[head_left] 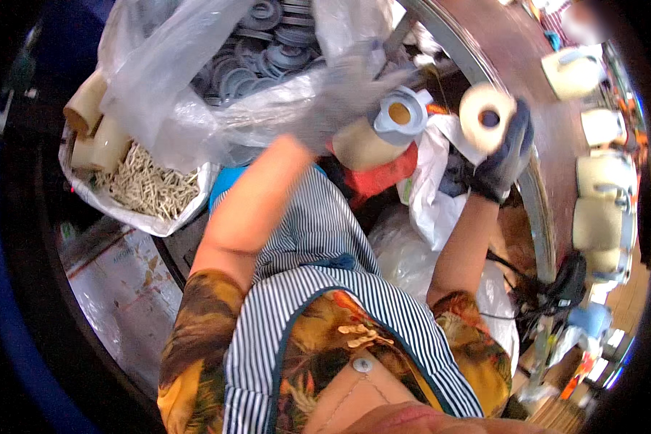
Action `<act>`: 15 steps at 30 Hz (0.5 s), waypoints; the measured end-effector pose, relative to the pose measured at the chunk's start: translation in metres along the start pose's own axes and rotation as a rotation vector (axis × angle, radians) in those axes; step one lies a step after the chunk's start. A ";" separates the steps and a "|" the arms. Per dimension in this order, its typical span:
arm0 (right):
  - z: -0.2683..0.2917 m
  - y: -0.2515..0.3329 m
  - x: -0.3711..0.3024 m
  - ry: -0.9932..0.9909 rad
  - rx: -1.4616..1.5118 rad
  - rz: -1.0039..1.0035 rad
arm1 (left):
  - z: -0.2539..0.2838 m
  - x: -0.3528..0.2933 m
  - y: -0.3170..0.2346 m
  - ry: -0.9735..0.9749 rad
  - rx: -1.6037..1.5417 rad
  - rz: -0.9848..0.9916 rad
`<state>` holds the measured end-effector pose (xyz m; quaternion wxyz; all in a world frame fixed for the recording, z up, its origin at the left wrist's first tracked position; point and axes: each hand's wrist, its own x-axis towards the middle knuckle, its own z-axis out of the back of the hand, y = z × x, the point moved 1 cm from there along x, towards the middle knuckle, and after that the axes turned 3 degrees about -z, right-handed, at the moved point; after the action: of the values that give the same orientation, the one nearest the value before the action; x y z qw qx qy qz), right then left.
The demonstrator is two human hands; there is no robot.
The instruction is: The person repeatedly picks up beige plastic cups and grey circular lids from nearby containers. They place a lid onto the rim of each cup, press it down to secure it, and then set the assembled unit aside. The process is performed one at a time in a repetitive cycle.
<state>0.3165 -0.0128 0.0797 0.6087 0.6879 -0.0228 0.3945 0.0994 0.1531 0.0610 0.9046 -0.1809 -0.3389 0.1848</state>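
Observation:
My right hand [512,155], in a dark glove, grips a cream round hollow part [476,108] with a dark hole in its end, beside the curved metal edge. My left hand [343,98], in a grey glove, is smeared by motion over the near edge of a clear plastic bag [170,79]; its fingers cannot be made out well. Grey plastic rings [257,61] fill that bag. Just right of the left hand, a cream jug body [365,145] with a grey spouted collar [400,116] leans above my lap by a red cloth [383,177].
At the left stands a white sack [152,220] of small pale sticks [148,184], with cream cylinders [108,141] on it. A curved metal-edged table [517,43] runs along the right. Several cream jugs [604,224] line its far side. Another person [582,25] is at the top right.

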 end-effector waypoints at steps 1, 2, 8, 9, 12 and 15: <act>0.008 -0.016 -0.016 -0.035 0.131 -0.153 | -0.006 0.026 -0.037 0.000 -0.400 0.415; 0.015 -0.029 -0.032 -0.084 0.261 -0.295 | -0.032 0.036 -0.057 -0.155 -0.011 0.302; 0.016 -0.145 -0.122 0.433 -0.531 -0.094 | -0.039 -0.003 -0.050 0.182 0.276 0.167; 0.013 -0.161 -0.135 0.473 -0.516 -0.034 | -0.003 -0.032 -0.042 0.093 0.227 -0.019; -0.011 -0.152 -0.141 0.767 -0.963 0.198 | 0.082 -0.110 -0.003 0.021 -0.006 0.257; -0.074 -0.091 -0.110 0.764 -1.222 0.327 | 0.149 -0.208 -0.007 -0.377 -0.203 0.581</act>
<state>0.2494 0.0240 -0.0620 0.7823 0.0288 -0.1271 0.6091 -0.1464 0.0823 0.0549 0.7133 -0.3213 -0.4507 0.4299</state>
